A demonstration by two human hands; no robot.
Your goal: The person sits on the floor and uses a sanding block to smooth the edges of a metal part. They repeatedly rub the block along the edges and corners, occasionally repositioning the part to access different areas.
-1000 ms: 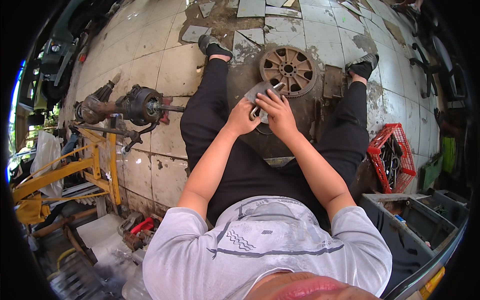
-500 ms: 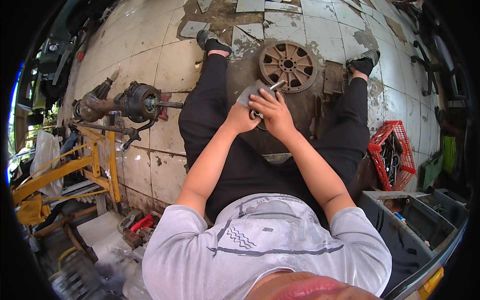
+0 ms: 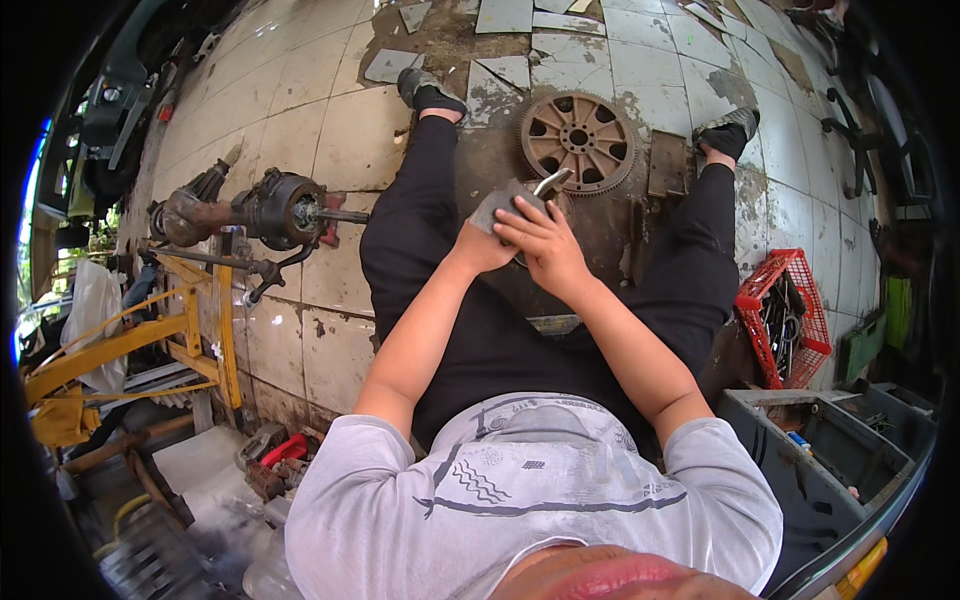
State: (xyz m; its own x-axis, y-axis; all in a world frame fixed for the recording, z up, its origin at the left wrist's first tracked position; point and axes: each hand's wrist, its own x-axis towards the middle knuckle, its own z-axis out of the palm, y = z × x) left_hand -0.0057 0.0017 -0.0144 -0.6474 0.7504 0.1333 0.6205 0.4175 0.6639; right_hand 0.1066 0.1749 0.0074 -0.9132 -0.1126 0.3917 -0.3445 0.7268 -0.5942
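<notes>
In front of my lap, both hands work together on a shiny curved metal part [image 3: 552, 183], whose bent end sticks out past my fingers toward the flywheel. A dark grey folded sheet [image 3: 497, 207], cloth or abrasive paper, is wrapped against it. My left hand [image 3: 484, 249] is closed beneath the sheet and around the part; most of its fingers are hidden. Laid over the sheet from the right, my right hand [image 3: 545, 247] presses it with its fingers. Just beyond lies a rusty toothed flywheel [image 3: 577, 140] on the floor.
An axle assembly [image 3: 240, 212] on a yellow stand [image 3: 190, 330] stands at left. To my right sit a red crate [image 3: 785, 320] of tools and a grey metal toolbox [image 3: 790, 470]. A rusty plate [image 3: 667, 165] lies beside the flywheel. Broken tiles [image 3: 395, 65] lie at the far side.
The grey sheet has turned in my hands and its darker side shows now. My right fingers have shifted slightly down and left, and more of the metal part's bent end shows.
</notes>
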